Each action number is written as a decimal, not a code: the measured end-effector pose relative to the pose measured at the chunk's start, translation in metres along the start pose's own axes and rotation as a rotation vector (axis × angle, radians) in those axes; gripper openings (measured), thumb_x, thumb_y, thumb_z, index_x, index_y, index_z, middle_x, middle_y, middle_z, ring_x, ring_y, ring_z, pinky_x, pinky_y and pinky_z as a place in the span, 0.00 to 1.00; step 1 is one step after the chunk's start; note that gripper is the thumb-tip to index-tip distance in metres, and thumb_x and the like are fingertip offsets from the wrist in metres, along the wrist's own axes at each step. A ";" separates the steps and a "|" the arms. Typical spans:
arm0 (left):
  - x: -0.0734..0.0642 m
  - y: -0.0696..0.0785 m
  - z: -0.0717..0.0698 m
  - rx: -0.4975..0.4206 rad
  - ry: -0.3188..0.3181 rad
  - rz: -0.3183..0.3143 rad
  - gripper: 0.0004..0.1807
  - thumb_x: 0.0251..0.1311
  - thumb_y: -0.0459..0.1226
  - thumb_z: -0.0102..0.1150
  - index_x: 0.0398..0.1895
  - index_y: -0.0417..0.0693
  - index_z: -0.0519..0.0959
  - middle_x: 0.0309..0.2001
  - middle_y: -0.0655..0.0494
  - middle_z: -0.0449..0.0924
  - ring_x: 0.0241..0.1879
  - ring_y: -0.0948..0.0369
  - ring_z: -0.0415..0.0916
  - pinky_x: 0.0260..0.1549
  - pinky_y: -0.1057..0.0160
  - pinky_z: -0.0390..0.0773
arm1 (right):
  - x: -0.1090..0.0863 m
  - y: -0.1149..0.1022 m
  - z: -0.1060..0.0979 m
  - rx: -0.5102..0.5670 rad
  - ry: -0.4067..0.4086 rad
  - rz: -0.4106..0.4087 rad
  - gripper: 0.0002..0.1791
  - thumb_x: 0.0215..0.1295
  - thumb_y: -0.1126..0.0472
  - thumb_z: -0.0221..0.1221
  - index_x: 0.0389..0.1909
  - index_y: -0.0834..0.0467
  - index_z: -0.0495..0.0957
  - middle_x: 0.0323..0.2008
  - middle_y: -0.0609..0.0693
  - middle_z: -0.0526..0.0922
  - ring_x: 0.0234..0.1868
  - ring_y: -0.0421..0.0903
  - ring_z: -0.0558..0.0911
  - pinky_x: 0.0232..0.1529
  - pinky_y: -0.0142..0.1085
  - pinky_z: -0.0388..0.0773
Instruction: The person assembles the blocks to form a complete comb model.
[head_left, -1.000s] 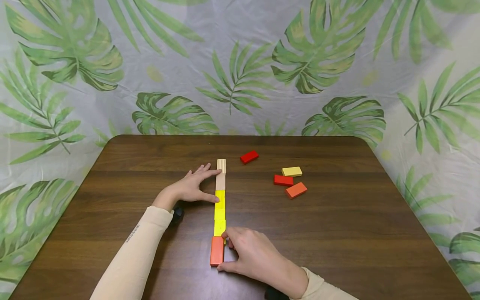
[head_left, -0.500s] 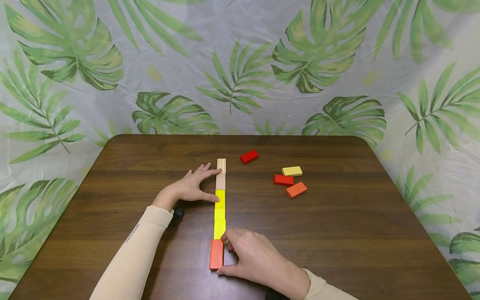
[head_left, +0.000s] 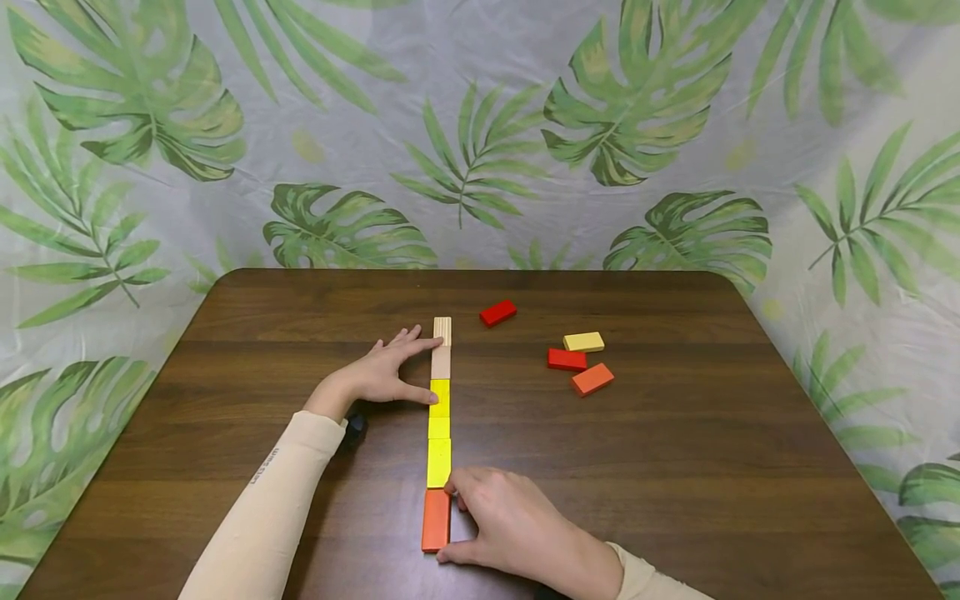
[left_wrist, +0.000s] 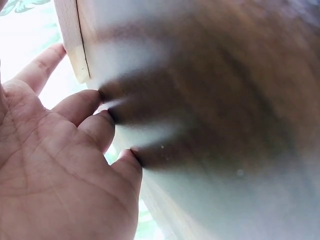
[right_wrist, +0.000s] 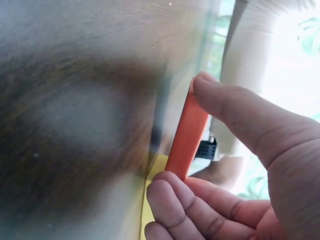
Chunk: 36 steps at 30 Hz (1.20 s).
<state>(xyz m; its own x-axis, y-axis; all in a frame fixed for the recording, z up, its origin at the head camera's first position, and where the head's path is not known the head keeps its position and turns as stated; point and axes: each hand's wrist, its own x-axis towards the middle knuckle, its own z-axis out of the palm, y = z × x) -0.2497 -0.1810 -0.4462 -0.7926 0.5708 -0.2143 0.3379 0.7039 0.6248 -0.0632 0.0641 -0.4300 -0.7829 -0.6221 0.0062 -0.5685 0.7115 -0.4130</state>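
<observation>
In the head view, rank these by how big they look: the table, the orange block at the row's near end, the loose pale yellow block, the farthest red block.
1. Table
2. Orange block, perhaps only from being nearer the camera
3. Pale yellow block and red block, too alike to rank

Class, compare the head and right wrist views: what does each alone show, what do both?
Only head: the pale wooden blocks beside the left hand and four loose blocks.
Only right wrist: the palm side of the right hand and the dotted face of the black device.
Both: the right hand pinching an orange block, beside a yellow block.
</observation>
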 end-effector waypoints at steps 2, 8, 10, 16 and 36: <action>0.000 0.000 0.000 0.000 -0.001 0.000 0.54 0.62 0.56 0.76 0.87 0.59 0.58 0.89 0.40 0.38 0.88 0.40 0.33 0.81 0.25 0.34 | 0.001 0.001 0.001 -0.005 -0.004 0.004 0.28 0.52 0.40 0.82 0.44 0.52 0.82 0.29 0.34 0.74 0.28 0.29 0.70 0.30 0.23 0.71; 0.000 0.000 0.000 0.001 0.000 -0.002 0.54 0.61 0.56 0.76 0.87 0.60 0.58 0.89 0.40 0.38 0.88 0.40 0.33 0.81 0.25 0.34 | 0.003 0.003 0.004 -0.028 -0.005 0.010 0.30 0.53 0.39 0.82 0.46 0.53 0.82 0.30 0.35 0.76 0.29 0.31 0.71 0.31 0.24 0.73; 0.000 -0.001 0.000 0.001 0.000 -0.001 0.54 0.61 0.57 0.76 0.87 0.60 0.58 0.89 0.40 0.38 0.89 0.40 0.33 0.81 0.25 0.34 | 0.003 0.003 0.004 -0.037 -0.001 0.005 0.31 0.52 0.39 0.82 0.47 0.53 0.81 0.32 0.36 0.79 0.30 0.31 0.73 0.31 0.26 0.75; 0.001 -0.002 0.000 0.002 0.002 -0.002 0.54 0.61 0.57 0.76 0.87 0.61 0.58 0.89 0.41 0.38 0.89 0.40 0.33 0.81 0.26 0.34 | 0.004 0.003 0.005 -0.052 0.003 -0.009 0.32 0.52 0.39 0.82 0.49 0.50 0.79 0.35 0.37 0.82 0.31 0.32 0.76 0.32 0.28 0.77; 0.000 -0.002 0.001 0.014 0.004 -0.005 0.55 0.61 0.57 0.76 0.87 0.61 0.58 0.89 0.40 0.39 0.89 0.40 0.33 0.81 0.26 0.35 | 0.007 0.002 0.008 -0.119 0.029 -0.043 0.33 0.47 0.39 0.84 0.47 0.49 0.79 0.38 0.38 0.83 0.36 0.35 0.79 0.38 0.29 0.81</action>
<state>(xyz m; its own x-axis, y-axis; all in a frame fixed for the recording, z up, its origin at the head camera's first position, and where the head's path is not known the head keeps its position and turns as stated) -0.2494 -0.1817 -0.4480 -0.7964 0.5656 -0.2144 0.3410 0.7126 0.6132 -0.0675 0.0586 -0.4384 -0.7630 -0.6445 0.0488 -0.6265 0.7189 -0.3012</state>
